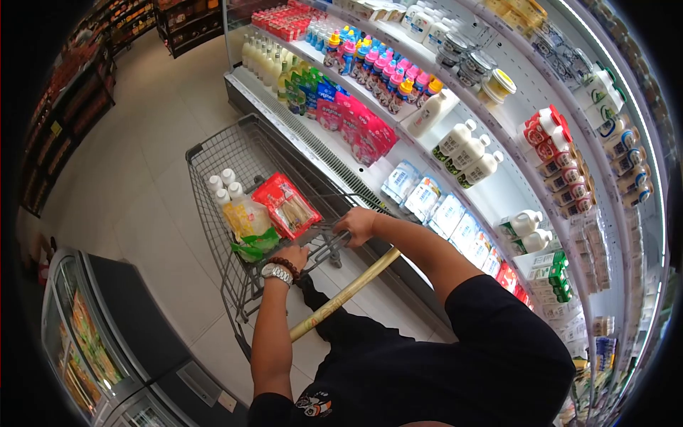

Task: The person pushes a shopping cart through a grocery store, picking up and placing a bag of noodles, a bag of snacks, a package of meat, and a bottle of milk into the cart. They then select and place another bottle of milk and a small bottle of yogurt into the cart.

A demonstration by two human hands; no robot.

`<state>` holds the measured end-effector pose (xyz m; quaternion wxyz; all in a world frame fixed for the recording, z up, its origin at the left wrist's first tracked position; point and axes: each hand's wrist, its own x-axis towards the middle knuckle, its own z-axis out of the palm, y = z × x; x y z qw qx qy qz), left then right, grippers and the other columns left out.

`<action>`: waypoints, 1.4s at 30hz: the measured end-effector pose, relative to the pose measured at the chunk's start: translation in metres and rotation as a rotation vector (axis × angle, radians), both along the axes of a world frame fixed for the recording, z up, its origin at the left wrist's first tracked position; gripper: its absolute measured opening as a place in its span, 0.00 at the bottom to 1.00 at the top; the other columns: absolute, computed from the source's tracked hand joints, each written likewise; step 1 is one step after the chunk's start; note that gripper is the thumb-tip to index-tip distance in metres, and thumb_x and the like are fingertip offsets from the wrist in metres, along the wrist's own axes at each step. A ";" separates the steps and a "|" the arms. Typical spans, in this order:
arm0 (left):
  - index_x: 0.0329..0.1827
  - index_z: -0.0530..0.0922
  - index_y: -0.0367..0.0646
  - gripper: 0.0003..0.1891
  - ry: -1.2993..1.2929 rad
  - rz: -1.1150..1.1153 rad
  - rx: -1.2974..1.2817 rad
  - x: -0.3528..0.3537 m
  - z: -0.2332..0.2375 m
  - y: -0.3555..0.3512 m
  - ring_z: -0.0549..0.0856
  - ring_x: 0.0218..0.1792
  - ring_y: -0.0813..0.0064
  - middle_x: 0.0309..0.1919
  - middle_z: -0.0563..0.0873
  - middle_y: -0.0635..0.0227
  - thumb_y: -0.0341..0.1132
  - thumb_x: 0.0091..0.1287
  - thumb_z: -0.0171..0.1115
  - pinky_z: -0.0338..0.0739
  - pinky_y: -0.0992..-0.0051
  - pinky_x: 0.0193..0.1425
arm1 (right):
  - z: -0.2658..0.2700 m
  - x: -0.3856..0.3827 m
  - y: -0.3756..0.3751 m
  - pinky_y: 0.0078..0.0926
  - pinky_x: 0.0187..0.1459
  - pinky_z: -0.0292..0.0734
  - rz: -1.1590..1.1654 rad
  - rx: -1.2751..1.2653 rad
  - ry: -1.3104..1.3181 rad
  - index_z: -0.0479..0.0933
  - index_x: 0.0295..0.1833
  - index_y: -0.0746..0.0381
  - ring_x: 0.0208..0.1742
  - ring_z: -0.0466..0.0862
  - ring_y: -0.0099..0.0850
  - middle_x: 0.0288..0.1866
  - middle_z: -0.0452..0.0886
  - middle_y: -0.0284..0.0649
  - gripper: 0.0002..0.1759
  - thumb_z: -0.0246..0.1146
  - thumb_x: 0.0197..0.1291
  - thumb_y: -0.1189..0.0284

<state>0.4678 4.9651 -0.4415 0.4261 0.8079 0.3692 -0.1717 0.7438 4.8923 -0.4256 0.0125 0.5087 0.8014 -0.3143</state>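
A grey wire shopping cart [203, 178] stands in front of me. My right hand [358, 225] is closed around a grey bar at its rear. My left hand [292, 257], with a watch and a beaded bracelet on the wrist, is curled over the rear part of the cart, its fingertips partly hidden. The cart's yellowish handle bar [348, 291] runs between my forearms, nearer my body. Inside the basket lie a red package [286, 206], several white-capped bottles [228, 176], a yellowish clear bag [247, 218] and a green package [255, 245].
Along the right runs a lit refrigerated shelf [341, 160] with bottles, pouches and tubs, close to the cart's side. A glass-topped freezer [107, 299] stands at lower left. Dark display racks [78, 121] line the far left. Pale floor tiles [149, 171] lie between them.
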 end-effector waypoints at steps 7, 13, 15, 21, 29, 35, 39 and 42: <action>0.47 0.85 0.33 0.32 -0.022 -0.028 0.006 0.009 -0.020 0.071 0.85 0.51 0.40 0.46 0.87 0.40 0.54 0.77 0.41 0.78 0.49 0.60 | -0.018 0.008 0.067 0.47 0.41 0.83 -0.024 0.008 -0.015 0.86 0.45 0.55 0.39 0.87 0.49 0.34 0.87 0.46 0.22 0.70 0.44 0.55; 0.49 0.84 0.35 0.31 0.039 -0.046 0.001 0.017 -0.028 0.138 0.85 0.53 0.41 0.49 0.86 0.40 0.53 0.78 0.39 0.77 0.49 0.61 | -0.024 0.012 0.129 0.47 0.42 0.83 -0.059 -0.001 -0.018 0.86 0.45 0.54 0.39 0.87 0.49 0.35 0.87 0.46 0.22 0.70 0.45 0.55; 0.50 0.84 0.35 0.31 0.047 -0.033 -0.006 0.022 -0.027 0.160 0.84 0.54 0.42 0.51 0.86 0.42 0.53 0.78 0.38 0.77 0.50 0.62 | -0.022 0.015 0.151 0.47 0.42 0.83 -0.058 0.006 -0.024 0.86 0.45 0.54 0.39 0.87 0.49 0.36 0.88 0.45 0.22 0.71 0.44 0.55; 0.48 0.86 0.34 0.29 0.064 -0.019 -0.025 0.040 0.000 0.224 0.86 0.52 0.44 0.48 0.87 0.42 0.52 0.77 0.43 0.78 0.53 0.62 | -0.012 0.034 0.213 0.43 0.40 0.83 -0.070 0.005 0.037 0.85 0.47 0.53 0.38 0.87 0.46 0.41 0.89 0.40 0.23 0.71 0.44 0.57; 0.50 0.84 0.36 0.28 0.024 0.033 -0.025 0.075 0.039 0.290 0.86 0.51 0.43 0.47 0.87 0.43 0.53 0.78 0.44 0.78 0.51 0.60 | 0.004 0.072 0.270 0.39 0.50 0.84 -0.184 -0.011 0.027 0.85 0.55 0.52 0.48 0.88 0.45 0.51 0.88 0.43 0.25 0.72 0.48 0.60; 0.52 0.79 0.39 0.23 -0.248 -0.032 0.201 -0.015 0.081 0.308 0.85 0.52 0.48 0.51 0.85 0.50 0.53 0.75 0.54 0.80 0.52 0.56 | 0.019 0.070 0.268 0.41 0.72 0.67 -0.529 0.047 -0.288 0.69 0.72 0.58 0.72 0.73 0.47 0.70 0.76 0.46 0.40 0.69 0.48 0.72; 0.51 0.81 0.40 0.23 -0.234 -0.247 0.262 -0.131 0.066 0.318 0.82 0.56 0.53 0.45 0.86 0.54 0.53 0.75 0.55 0.76 0.55 0.59 | 0.071 0.001 0.238 0.43 0.70 0.69 -0.865 0.241 -0.211 0.69 0.71 0.59 0.70 0.74 0.49 0.68 0.76 0.48 0.38 0.68 0.50 0.74; 0.60 0.78 0.38 0.22 -0.598 -0.039 0.146 -0.133 0.090 0.325 0.72 0.68 0.46 0.56 0.82 0.51 0.49 0.76 0.54 0.62 0.51 0.76 | 0.139 -0.044 0.205 0.44 0.63 0.75 -1.012 0.180 -0.164 0.81 0.54 0.61 0.62 0.80 0.48 0.52 0.85 0.46 0.16 0.67 0.61 0.68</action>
